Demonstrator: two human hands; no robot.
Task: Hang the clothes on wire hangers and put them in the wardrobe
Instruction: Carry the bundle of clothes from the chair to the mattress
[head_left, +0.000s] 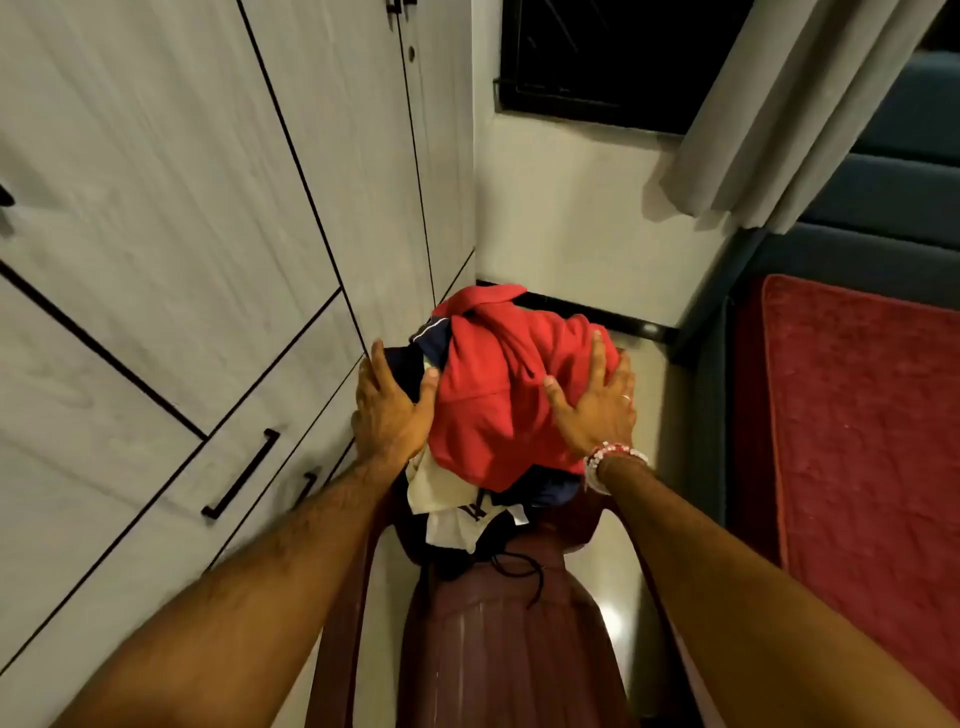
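A heap of clothes sits on a maroon plastic chair (483, 623) in front of me. A red garment (498, 384) lies on top, with navy and white pieces (447, 514) bunched below it. My left hand (389, 410) presses flat against the heap's left side, fingers spread. My right hand (597, 405), with a beaded bracelet at the wrist, lies flat on the red garment's right side. Neither hand has closed around the cloth. The pale grey wardrobe (182, 234) stands shut on my left. No wire hanger is in view.
Black bar handles (241, 473) mark the wardrobe's lower doors. A bed with a red cover (857, 441) and a blue headboard lies at the right. A grey curtain (779, 114) hangs by a dark window. A narrow floor strip runs between wardrobe and bed.
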